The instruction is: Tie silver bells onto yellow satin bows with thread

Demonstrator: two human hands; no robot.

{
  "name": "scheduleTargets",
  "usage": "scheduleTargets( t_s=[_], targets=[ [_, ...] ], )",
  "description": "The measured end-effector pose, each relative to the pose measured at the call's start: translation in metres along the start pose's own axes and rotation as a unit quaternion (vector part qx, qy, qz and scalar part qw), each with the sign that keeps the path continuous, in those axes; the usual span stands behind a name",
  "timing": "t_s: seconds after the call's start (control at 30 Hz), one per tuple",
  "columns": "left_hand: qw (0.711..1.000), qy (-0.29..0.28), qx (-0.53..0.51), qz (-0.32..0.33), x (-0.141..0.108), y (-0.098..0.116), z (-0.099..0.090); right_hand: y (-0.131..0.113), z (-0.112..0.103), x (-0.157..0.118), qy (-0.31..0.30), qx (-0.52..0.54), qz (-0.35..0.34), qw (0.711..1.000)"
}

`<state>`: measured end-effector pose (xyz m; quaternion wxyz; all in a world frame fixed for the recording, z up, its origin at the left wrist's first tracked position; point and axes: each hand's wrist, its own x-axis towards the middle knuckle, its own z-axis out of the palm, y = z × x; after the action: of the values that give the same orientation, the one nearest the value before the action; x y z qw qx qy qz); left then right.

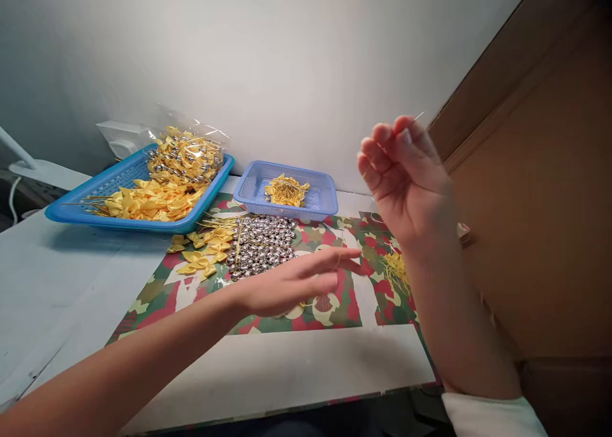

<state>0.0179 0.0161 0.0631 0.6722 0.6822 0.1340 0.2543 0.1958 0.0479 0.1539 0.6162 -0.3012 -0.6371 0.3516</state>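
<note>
My right hand [406,175] is raised in front of the wall with thumb and forefinger pinched together. Out of that pinch sticks the tip of a thin needle [418,116]. Lower down, my left hand [291,284] reaches over the patterned mat [335,312], fingers stretched and a little apart, slightly blurred. A faint thread seems to pass by its fingertips. Beyond this hand lie silvery beads [265,239] packed in rows. Yellow ribbon flowers [205,252] sit just left of the beads. Something small and yellow is mostly hidden under the left hand.
A large blue basket [210,204] at the left holds yellow flowers and a clear bag [186,156] of beaded ones. Against the wall stands a smaller blue basket [329,194] with a few flowers. Yellow thread scraps [396,271] lie near my right forearm. Brown panelling rises at the right.
</note>
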Motion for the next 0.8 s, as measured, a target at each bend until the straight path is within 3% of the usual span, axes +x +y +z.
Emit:
scheduleTargets(
  t_s=[0.1,0.2,0.3,0.37,0.43,0.5,0.57,0.63,0.67,0.73,0.8],
  targets=[
    [0.965,0.044,-0.254,0.05,0.015,0.01,0.001,0.031,-0.006,-0.008,0.021,0.034,0.04,0.998],
    [0.897,0.179,-0.393,0.097,0.019,0.01,-0.011,0.056,-0.011,-0.034,0.034,0.073,0.107,0.991],
    [0.868,0.295,-0.389,0.095,0.019,-0.003,-0.024,0.064,-0.009,-0.063,-0.012,0.092,0.156,0.983],
    [0.891,0.332,-0.303,0.066,0.019,-0.014,-0.027,0.059,-0.004,-0.075,-0.071,0.071,0.171,0.98],
    [0.934,0.316,-0.163,0.026,0.015,-0.024,-0.024,0.051,0.003,-0.078,-0.108,0.036,0.174,0.978],
    [0.966,0.255,-0.033,-0.017,0.009,-0.029,-0.017,0.048,0.01,-0.074,-0.101,0.011,0.172,0.98],
    [0.983,0.179,0.015,-0.05,0.003,-0.031,-0.009,0.054,0.016,-0.067,-0.076,0.002,0.18,0.981],
    [0.988,0.134,-0.026,-0.071,-0.001,-0.034,-0.003,0.068,0.019,-0.062,-0.07,-0.017,0.201,0.977],
    [0.985,0.142,-0.068,-0.075,-0.002,-0.036,-0.002,0.076,0.02,-0.062,-0.077,-0.04,0.211,0.974],
    [0.962,0.202,-0.171,-0.065,-0.004,-0.042,0.0,0.09,0.018,-0.064,-0.054,-0.116,0.205,0.97],
    [0.934,0.25,-0.249,-0.054,-0.004,-0.048,-0.001,0.097,0.014,-0.073,0.002,-0.197,0.157,0.968]
  ],
)
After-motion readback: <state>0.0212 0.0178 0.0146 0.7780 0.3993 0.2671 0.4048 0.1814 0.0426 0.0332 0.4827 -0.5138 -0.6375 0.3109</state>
